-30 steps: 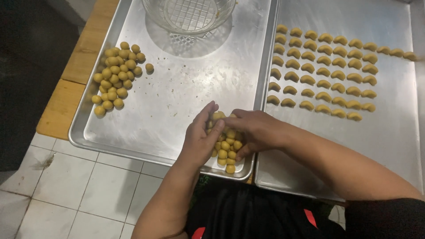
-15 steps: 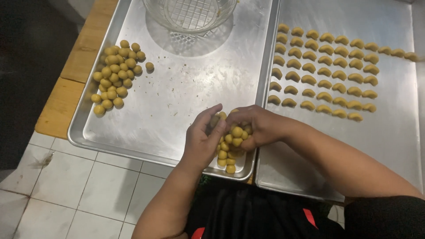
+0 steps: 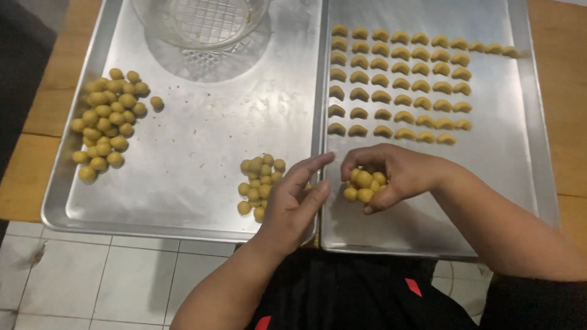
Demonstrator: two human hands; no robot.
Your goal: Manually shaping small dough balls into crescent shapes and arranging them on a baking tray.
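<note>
While cupped over the right tray (image 3: 538, 183), right hand (image 3: 391, 174) now holds a clutch of dough balls (image 3: 365, 183), fingers curled loosely round them, moved off the small pile (image 3: 260, 180) where both hands worked a second ago. Left hand (image 3: 293, 205) beside that pile on the left tray (image 3: 183, 208), fingers half open, nothing gripped. Beyond, rows of crescents (image 3: 397, 85). Farther left, big ball heap (image 3: 107, 119); at top, glass bowl (image 3: 199, 21). Wooden worktop (image 3: 30, 165) beneath.
</note>
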